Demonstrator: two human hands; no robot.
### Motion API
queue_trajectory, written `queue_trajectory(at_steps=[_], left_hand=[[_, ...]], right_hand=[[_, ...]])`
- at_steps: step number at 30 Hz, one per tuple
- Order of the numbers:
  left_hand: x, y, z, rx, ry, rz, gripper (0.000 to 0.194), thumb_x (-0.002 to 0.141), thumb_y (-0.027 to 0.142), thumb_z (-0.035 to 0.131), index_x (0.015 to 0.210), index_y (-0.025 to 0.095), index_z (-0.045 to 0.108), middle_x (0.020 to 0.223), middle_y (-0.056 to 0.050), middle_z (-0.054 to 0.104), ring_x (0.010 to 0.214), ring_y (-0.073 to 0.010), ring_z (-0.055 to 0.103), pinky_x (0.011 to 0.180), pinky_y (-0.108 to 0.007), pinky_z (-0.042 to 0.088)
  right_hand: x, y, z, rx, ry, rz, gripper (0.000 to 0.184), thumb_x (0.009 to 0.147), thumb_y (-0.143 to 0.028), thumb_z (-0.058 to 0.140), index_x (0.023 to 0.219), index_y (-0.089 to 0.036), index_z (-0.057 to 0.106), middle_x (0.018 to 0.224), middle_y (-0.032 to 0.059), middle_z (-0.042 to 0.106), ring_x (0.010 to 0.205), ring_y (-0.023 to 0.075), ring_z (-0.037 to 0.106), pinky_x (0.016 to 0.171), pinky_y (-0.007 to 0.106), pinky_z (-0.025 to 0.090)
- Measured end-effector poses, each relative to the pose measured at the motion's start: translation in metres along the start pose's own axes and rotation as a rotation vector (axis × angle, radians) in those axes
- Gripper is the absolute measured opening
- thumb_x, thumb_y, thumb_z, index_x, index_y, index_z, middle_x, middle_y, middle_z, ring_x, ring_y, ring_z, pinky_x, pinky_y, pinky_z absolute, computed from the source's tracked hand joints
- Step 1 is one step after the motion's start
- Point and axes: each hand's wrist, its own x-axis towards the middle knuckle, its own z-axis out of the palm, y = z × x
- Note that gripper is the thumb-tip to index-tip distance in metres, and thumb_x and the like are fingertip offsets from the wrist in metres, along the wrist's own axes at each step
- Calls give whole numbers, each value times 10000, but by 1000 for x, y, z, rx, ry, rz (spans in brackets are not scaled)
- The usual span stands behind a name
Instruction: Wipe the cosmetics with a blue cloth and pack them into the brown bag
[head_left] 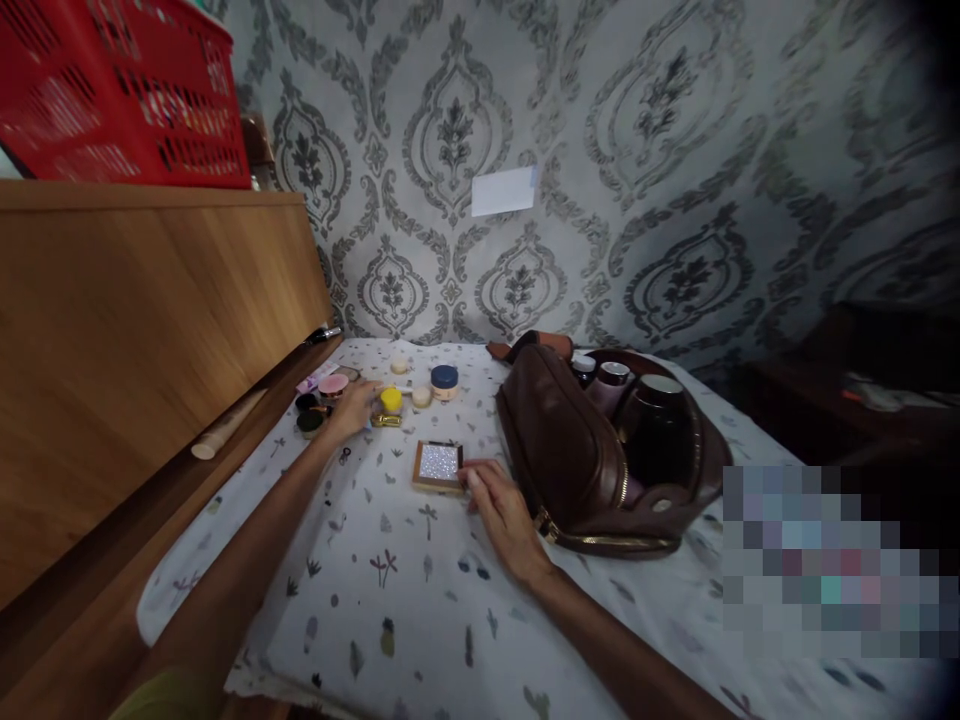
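the right hand [504,508] has its fingertips at the right edge of a glittery square compact [439,464], which lies on the printed white cloth [424,610] left of the brown bag [555,435]; whether they grip it cannot be told. the left hand [352,412] is between the pink-lidded jar [332,384] and yellow-lidded jar [391,400], its grip unclear.

The right hand [504,510] touches a glittery square compact [439,464].

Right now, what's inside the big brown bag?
At least three capped containers poke up inside the brown bag. Its sides cover their bottoms, so anything deeper can't be seen.
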Motion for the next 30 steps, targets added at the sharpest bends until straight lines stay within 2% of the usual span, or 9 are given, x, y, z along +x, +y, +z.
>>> queue_trajectory(at_steps=[5, 9, 11, 15, 18, 21, 23, 26, 30], left_hand=[[-25, 27, 4, 115, -58, 49, 628, 689, -20, 455, 1229, 222, 667, 1263, -68, 665, 1214, -231, 559, 1123, -429, 415], [-31, 33, -5, 179, -76, 51, 517, 713, -14, 426, 1061, 232, 719, 1184, -37, 686, 1168, -202, 583, 1081, -376, 457], [-29, 31, -9, 216, -76, 27, 453, 750, 5, 427, 1035, 214, 712, 1147, -49, 692, 1131, -203, 605, 1038, -367, 488], [-23, 24, -9, 321, -76, -57, 415, 845, 65, 442, 1179, 187, 655, 1202, -88, 674, 1175, -244, 585, 1032, -412, 488], [-18, 21, -5, 396, -147, -100, 371, 889, 108, 480, 1213, 171, 651, 1229, -113, 675, 1194, -264, 582, 1043, -428, 476], [-10, 21, -1, 452, -238, -127, 292, 938, 198, 535, 1201, 159, 655, 1213, -116, 683, 1132, -250, 625, 1008, -454, 489], [-2, 22, -1, 484, -279, -141, 277, 936, 238, 567, 1184, 166, 667, 1197, -105, 690, 1108, -249, 642, 988, -446, 494], [11, 27, -2, 522, -308, -148, 257, 880, 187, 592, 1101, 201, 723, 1163, -96, 707, 1112, -260, 645, 973, -370, 493], [15, 43, -4, 537, -264, -115, 313, 871, 147, 546, 1126, 202, 717, 1180, -122, 673, 1153, -277, 611, 966, -367, 497]], right_hand=[[0, -2, -1, -7, -2, -6, 468, 1025, -516, 345, 947, -203, 684, 1020, 112, 652, 954, 234, 623, 807, 356, 532], [0, -2, -1, -10, -2, -13, 478, 1023, -523, 343, 930, -208, 690, 1018, 110, 652, 949, 234, 626, 798, 351, 534], [0, -1, 0, -14, -5, -13, 486, 1022, -527, 339, 926, -205, 691, 1013, 111, 648, 943, 234, 623, 801, 353, 531], [0, 0, 0, -8, -6, -2, 476, 1023, -514, 343, 930, -203, 691, 1027, 113, 643, 933, 235, 620, 811, 367, 530], [0, 0, -1, -5, -3, -7, 474, 1024, -511, 344, 923, -201, 689, 1024, 112, 641, 919, 230, 618, 811, 368, 531], [0, -1, -1, -7, -14, -17, 469, 1025, -505, 349, 909, -199, 685, 1012, 111, 640, 931, 226, 616, 803, 351, 529], [-1, -3, -2, -16, -15, -20, 452, 1028, -485, 354, 907, -199, 682, 1002, 108, 639, 936, 226, 616, 802, 347, 525], [-1, -5, -3, -28, -10, -34, 428, 1030, -451, 359, 895, -200, 678, 994, 110, 639, 945, 229, 617, 816, 354, 518], [-2, -6, -4, -31, -18, -46, 423, 1032, -439, 355, 887, -201, 673, 993, 110, 641, 956, 227, 616, 844, 358, 510]])
